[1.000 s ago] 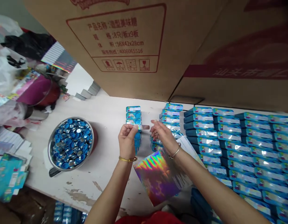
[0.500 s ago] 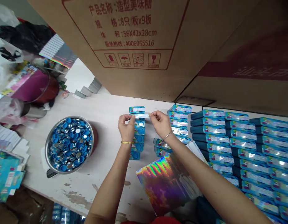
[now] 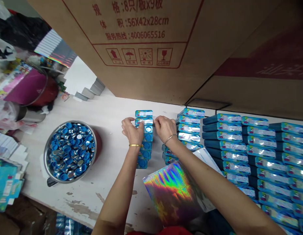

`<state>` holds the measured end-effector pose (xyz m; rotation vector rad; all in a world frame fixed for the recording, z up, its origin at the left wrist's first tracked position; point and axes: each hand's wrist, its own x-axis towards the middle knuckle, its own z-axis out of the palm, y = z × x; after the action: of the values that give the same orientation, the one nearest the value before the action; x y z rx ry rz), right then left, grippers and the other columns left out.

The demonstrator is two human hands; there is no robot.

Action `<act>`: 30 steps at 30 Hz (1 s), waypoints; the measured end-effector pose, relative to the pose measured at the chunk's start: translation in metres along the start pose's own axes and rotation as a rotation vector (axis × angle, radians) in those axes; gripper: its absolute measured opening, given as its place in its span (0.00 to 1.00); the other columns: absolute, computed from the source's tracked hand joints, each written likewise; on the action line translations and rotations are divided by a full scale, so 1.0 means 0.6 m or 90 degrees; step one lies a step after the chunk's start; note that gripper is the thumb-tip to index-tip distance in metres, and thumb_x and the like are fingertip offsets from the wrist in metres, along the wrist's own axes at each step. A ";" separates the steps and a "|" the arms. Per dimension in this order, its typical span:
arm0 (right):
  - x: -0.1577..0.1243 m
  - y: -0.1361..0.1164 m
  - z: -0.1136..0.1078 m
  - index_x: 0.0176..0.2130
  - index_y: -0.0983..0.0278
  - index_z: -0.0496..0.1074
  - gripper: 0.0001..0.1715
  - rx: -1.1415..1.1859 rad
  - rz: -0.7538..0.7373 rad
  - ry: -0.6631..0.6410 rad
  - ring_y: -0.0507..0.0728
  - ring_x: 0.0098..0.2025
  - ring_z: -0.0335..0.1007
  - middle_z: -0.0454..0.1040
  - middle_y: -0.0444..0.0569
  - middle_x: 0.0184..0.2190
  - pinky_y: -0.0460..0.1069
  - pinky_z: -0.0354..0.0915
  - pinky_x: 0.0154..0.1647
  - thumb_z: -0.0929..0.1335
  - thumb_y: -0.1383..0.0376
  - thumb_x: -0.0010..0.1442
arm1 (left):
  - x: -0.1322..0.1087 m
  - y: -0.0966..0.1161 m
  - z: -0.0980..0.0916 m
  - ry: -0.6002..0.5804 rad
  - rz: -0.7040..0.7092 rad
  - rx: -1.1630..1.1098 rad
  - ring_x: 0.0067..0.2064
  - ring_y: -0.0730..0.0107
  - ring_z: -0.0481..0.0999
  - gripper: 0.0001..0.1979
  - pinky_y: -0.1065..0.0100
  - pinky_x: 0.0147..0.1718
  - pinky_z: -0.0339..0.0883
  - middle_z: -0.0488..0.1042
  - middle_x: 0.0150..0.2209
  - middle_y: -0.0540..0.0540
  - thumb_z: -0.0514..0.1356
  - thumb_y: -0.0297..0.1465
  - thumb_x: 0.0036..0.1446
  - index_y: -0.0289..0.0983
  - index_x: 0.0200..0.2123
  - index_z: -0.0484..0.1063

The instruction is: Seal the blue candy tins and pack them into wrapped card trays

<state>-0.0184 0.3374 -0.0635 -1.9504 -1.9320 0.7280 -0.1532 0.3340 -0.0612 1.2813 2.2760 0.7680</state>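
A large cardboard box with red printing, including an arrow, umbrella, sun and glass, rises at the back of the table. To its right is more brown cardboard with a dark red band. On the left, a metal pot with a black handle holds blue and silver caps. Farther back are a purple-and-red bucket and a black plastic bag. The table's paint is worn near its front edge.

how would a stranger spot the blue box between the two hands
Start at the big brown carton. In front, between left hand and right hand, runs a column of blue boxes. This box is second from the carton, the last with a shiny strip before circle-topped ones begin.
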 end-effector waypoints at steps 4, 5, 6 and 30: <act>0.001 -0.002 0.013 0.41 0.63 0.71 0.13 -0.026 -0.036 -0.010 0.60 0.41 0.68 0.77 0.53 0.37 0.53 0.49 0.42 0.59 0.67 0.63 | 0.022 -0.023 0.010 -0.052 -0.089 -0.112 0.49 0.57 0.68 0.34 0.53 0.50 0.58 0.64 0.49 0.44 0.69 0.35 0.40 0.44 0.51 0.60; 0.003 -0.004 0.015 0.40 0.63 0.72 0.14 -0.042 -0.044 -0.025 0.60 0.41 0.69 0.77 0.53 0.37 0.54 0.49 0.42 0.59 0.68 0.63 | 0.028 -0.028 0.013 -0.070 -0.106 -0.143 0.50 0.56 0.68 0.36 0.54 0.50 0.58 0.64 0.49 0.43 0.70 0.35 0.39 0.44 0.52 0.59; 0.005 -0.006 0.016 0.38 0.63 0.73 0.14 -0.062 -0.050 -0.045 0.60 0.42 0.69 0.77 0.54 0.36 0.54 0.49 0.43 0.58 0.69 0.63 | 0.034 -0.032 0.014 -0.085 -0.116 -0.164 0.51 0.55 0.67 0.37 0.54 0.50 0.59 0.64 0.49 0.43 0.70 0.36 0.39 0.45 0.53 0.59; -0.230 0.171 -0.166 0.30 0.61 0.69 0.20 0.114 -0.182 -0.092 0.58 0.36 0.64 0.70 0.50 0.29 0.52 0.60 0.41 0.56 0.59 0.68 | -0.187 0.078 -0.045 -0.402 0.465 0.174 0.49 0.56 0.69 0.11 0.57 0.45 0.57 0.73 0.47 0.41 0.52 0.33 0.63 0.40 0.45 0.70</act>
<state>0.1264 0.2091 -0.0177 -1.5141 -2.0898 0.9439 -0.0845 0.2493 -0.0009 2.1538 1.4230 0.1834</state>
